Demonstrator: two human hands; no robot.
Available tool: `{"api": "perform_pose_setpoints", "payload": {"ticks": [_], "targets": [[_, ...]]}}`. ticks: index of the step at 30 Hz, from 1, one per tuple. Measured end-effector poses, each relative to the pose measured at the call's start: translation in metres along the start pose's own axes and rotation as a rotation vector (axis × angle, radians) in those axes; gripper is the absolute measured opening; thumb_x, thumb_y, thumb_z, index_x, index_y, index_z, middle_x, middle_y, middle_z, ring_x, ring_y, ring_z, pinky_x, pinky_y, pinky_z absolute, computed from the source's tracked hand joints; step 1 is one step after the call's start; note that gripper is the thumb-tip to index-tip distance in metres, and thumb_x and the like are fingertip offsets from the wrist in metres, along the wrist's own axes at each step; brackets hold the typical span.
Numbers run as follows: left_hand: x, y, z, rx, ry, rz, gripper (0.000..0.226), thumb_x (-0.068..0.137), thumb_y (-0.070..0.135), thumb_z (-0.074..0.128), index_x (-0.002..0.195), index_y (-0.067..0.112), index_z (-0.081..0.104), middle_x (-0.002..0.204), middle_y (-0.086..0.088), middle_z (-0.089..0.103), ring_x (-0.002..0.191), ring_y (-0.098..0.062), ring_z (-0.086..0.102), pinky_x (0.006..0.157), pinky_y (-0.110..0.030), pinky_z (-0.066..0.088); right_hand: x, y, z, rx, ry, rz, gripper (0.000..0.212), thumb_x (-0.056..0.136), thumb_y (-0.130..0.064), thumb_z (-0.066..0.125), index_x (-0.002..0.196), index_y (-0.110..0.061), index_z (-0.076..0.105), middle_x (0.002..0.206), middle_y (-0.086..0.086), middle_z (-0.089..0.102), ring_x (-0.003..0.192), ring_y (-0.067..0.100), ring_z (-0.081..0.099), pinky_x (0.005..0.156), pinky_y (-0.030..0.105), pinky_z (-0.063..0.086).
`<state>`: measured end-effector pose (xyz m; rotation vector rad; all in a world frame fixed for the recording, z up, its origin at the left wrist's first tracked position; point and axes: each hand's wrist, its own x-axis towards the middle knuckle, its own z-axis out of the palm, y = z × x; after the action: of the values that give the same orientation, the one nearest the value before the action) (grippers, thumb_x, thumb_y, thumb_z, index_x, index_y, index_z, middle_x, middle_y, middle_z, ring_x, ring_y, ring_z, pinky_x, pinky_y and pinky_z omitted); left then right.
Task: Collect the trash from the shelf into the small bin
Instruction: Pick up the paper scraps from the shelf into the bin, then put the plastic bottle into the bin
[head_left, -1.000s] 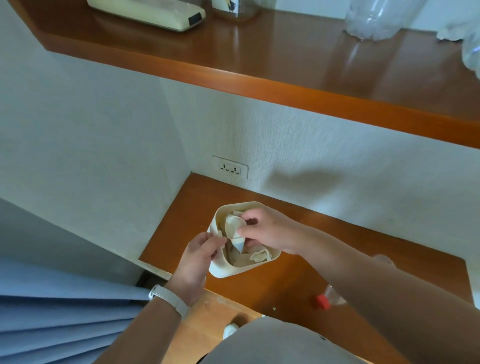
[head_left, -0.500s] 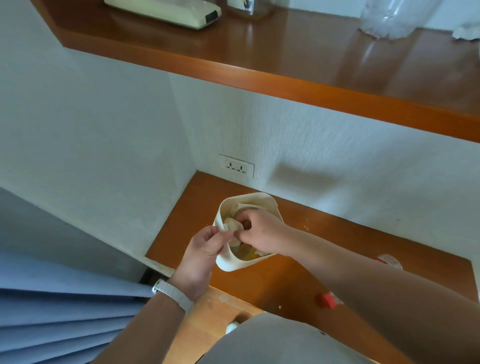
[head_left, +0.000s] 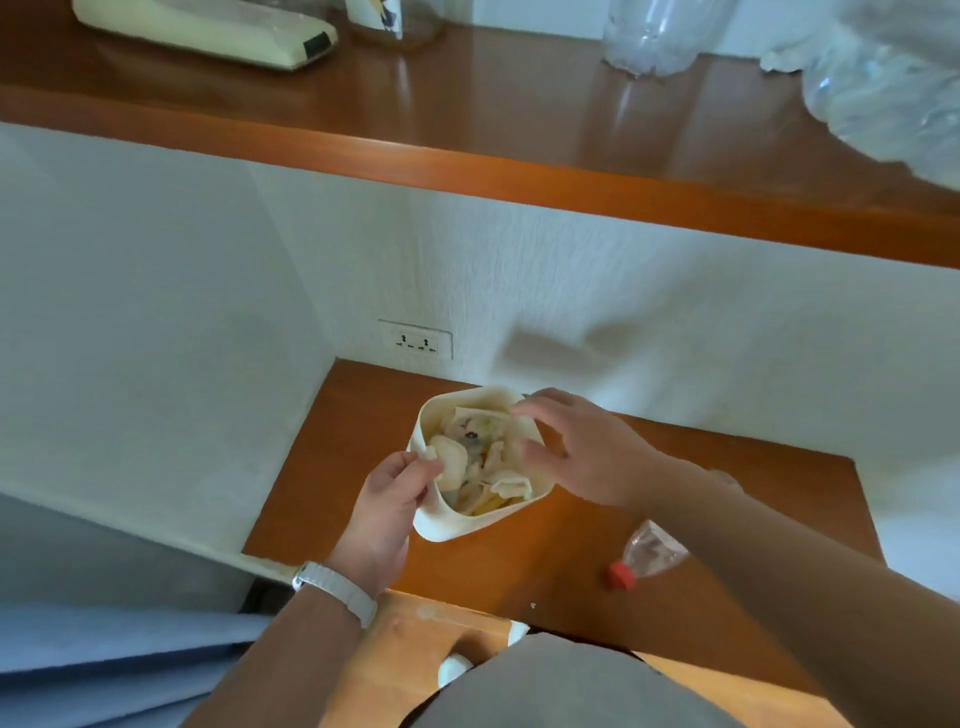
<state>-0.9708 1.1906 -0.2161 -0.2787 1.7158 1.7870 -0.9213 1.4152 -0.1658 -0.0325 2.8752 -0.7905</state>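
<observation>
Nearest you, a crushed red-capped bottle (head_left: 649, 553) lies on the lower shelf (head_left: 545, 561), right of the small bin (head_left: 452, 525). Your left hand (head_left: 387, 499) grips the bin's left rim, and the bin tilts toward you, filled with crumpled wrappers and paper (head_left: 483, 457). Your right hand (head_left: 582, 452) hovers over its right rim, fingers spread, holding nothing. Beyond, the upper shelf (head_left: 467, 130) bears a clear bottle (head_left: 649, 36) and crumpled plastic (head_left: 883, 88).

White textured wall (head_left: 675, 312) forms a corner, with a white double socket plate (head_left: 415, 340) low on it. Glossy orange-brown wooden upper shelf (head_left: 493, 119) runs across the top, pale reflections on its surface. Matching orange-brown wooden lower ledge (head_left: 353, 441) fills the corner below. Blue pleated fabric (head_left: 104, 670) at bottom left.
</observation>
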Motion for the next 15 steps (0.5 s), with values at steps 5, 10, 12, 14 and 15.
{"api": "perform_pose_setpoints", "payload": {"ticks": [5,10,12,14,15], "targets": [[0.004,-0.006,0.023,0.076,-0.003,-0.031,0.011,0.096,0.015,0.062,0.096,0.004,0.06,0.091,-0.01,0.065,0.09,-0.024,0.063,0.078,-0.029,0.051,-0.052,0.07,0.004,-0.186,-0.055,0.222,0.054,0.099,-0.051,0.046,0.147,-0.029,0.04,0.149,-0.011,0.042,0.131,0.009,0.044,0.103,0.025,0.034],[0.005,-0.014,0.043,0.143,0.022,-0.067,0.025,0.095,0.02,0.063,0.111,0.001,0.063,0.116,-0.024,0.067,0.107,-0.036,0.064,0.087,-0.038,0.054,-0.097,0.15,0.027,-0.377,-0.309,0.29,0.069,0.09,-0.067,0.047,0.148,-0.033,0.037,0.15,-0.009,0.04,0.133,0.015,0.041,0.11,0.041,0.031],[0.002,-0.014,0.054,0.155,0.041,-0.077,0.027,0.096,0.02,0.063,0.113,-0.001,0.062,0.117,-0.025,0.066,0.107,-0.036,0.063,0.089,-0.038,0.053,-0.109,0.174,0.035,-0.351,-0.374,0.276,0.074,0.084,-0.07,0.05,0.148,-0.034,0.036,0.151,-0.007,0.038,0.138,0.019,0.035,0.115,0.047,0.028],[-0.002,-0.013,0.065,0.157,0.06,-0.087,0.027,0.096,0.02,0.062,0.114,0.0,0.062,0.116,-0.023,0.065,0.106,-0.033,0.063,0.086,-0.036,0.053,-0.116,0.189,0.042,-0.368,-0.426,0.242,0.077,0.082,-0.067,0.055,0.149,-0.035,0.032,0.156,-0.005,0.032,0.144,0.023,0.027,0.119,0.051,0.02],[-0.005,-0.012,0.071,0.158,0.067,-0.09,0.026,0.097,0.02,0.062,0.114,0.001,0.062,0.115,-0.021,0.065,0.107,-0.032,0.062,0.084,-0.034,0.053,-0.118,0.194,0.044,-0.391,-0.449,0.216,0.076,0.084,-0.061,0.058,0.15,-0.035,0.031,0.158,-0.003,0.029,0.146,0.024,0.023,0.121,0.051,0.016]]}}
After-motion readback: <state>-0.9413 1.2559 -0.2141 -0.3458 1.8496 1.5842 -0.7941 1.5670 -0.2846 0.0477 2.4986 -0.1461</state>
